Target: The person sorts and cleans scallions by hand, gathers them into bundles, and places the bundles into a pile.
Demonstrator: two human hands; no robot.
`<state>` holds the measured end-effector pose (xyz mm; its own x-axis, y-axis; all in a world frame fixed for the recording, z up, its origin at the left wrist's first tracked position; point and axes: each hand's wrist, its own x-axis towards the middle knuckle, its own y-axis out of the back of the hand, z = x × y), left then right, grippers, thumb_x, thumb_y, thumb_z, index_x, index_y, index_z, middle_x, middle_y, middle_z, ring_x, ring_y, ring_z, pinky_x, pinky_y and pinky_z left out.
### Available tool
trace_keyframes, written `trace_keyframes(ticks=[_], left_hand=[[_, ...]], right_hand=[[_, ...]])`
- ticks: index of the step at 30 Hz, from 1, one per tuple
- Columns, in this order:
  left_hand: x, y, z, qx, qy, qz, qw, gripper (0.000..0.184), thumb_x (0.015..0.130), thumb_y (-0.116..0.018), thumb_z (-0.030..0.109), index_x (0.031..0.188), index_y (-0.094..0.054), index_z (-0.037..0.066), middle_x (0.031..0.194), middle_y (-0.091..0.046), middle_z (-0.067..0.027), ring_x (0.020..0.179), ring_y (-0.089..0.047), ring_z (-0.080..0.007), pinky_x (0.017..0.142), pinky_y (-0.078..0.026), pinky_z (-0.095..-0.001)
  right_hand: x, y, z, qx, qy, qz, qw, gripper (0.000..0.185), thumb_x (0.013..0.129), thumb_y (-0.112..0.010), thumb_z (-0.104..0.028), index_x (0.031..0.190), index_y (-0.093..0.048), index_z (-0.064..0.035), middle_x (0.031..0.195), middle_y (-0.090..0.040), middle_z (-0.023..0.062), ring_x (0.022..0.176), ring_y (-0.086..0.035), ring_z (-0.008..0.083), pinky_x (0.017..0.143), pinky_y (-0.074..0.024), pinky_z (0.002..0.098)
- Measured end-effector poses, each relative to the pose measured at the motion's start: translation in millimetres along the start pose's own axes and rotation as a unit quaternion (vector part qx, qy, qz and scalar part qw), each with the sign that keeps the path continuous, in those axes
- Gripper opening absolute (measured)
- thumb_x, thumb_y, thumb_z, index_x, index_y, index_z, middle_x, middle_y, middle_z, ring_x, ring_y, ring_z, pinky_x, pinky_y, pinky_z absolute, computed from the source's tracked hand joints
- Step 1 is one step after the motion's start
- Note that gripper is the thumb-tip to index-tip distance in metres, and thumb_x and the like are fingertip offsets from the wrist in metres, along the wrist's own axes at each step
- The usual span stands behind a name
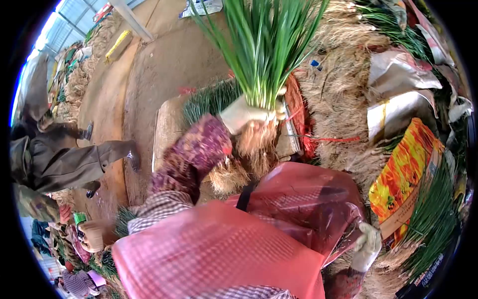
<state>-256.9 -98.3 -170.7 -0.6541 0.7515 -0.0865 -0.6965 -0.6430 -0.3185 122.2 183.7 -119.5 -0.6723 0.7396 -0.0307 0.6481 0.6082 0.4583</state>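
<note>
My left hand (pixel 249 113), in a whitish glove, is closed round the base of a bunch of long green plants (pixel 261 55). The leaves fan upward and the pale brown roots (pixel 259 137) hang below the hand. Behind it lies another green bundle (pixel 211 102) on a board-like surface, next to red netting (pixel 298 112). At the lower right, my right hand (pixel 367 246), also gloved, is beside the red plastic apron (pixel 318 192), its fingers curled; whether it holds anything is not clear.
Piled rooted plants (pixel 343 84) fill the right side, with white sacks (pixel 398 112) and an orange patterned carton (pixel 406 172). A person in dark trousers (pixel 74 162) stands at the left; others are at the lower left. A yellow object (pixel 118 45) lies on the floor.
</note>
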Motion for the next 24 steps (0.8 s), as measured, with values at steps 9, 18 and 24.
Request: trace_keyframes(ticks=[9,18,24], left_hand=[[35.4,59.4,-383.5,-0.384,0.106,0.272,0.876,0.019,0.083,-0.063,-0.001,0.101,-0.063,0.002,0.084,-0.065,-0.0057,0.072,-0.062,-0.0171,0.065,-0.05,-0.0295],[-10.4,38.0,-332.6,0.03,0.107,0.296,0.949,0.026,0.082,-0.065,0.005,0.106,-0.058,0.001,0.098,-0.063,-0.0103,0.084,-0.062,-0.0196,0.074,-0.052,-0.0324],[17.5,78.5,-332.4,0.246,-0.011,0.19,0.95,0.045,0.081,-0.057,-0.001,0.125,-0.048,-0.003,0.117,-0.055,-0.0113,0.108,-0.053,-0.0219,0.101,-0.039,-0.0347]], right_hand=[[-41.9,36.9,38.8,-0.113,-0.206,0.111,0.966,0.024,0.092,-0.055,-0.028,0.094,-0.068,-0.0084,0.083,-0.064,0.0039,0.059,-0.049,0.0115,0.051,-0.0399,0.0268],[-141.7,86.3,70.6,-0.289,-0.225,0.26,0.894,0.021,0.089,-0.061,-0.028,0.095,-0.07,-0.011,0.087,-0.068,0.0077,0.073,-0.061,0.0192,0.066,-0.0491,0.0321],[-131.9,71.9,37.7,-0.49,-0.087,0.3,0.814,0.034,0.085,-0.066,-0.025,0.118,-0.065,-0.0165,0.113,-0.064,0.0101,0.102,-0.061,0.0224,0.085,-0.0487,0.0354]])
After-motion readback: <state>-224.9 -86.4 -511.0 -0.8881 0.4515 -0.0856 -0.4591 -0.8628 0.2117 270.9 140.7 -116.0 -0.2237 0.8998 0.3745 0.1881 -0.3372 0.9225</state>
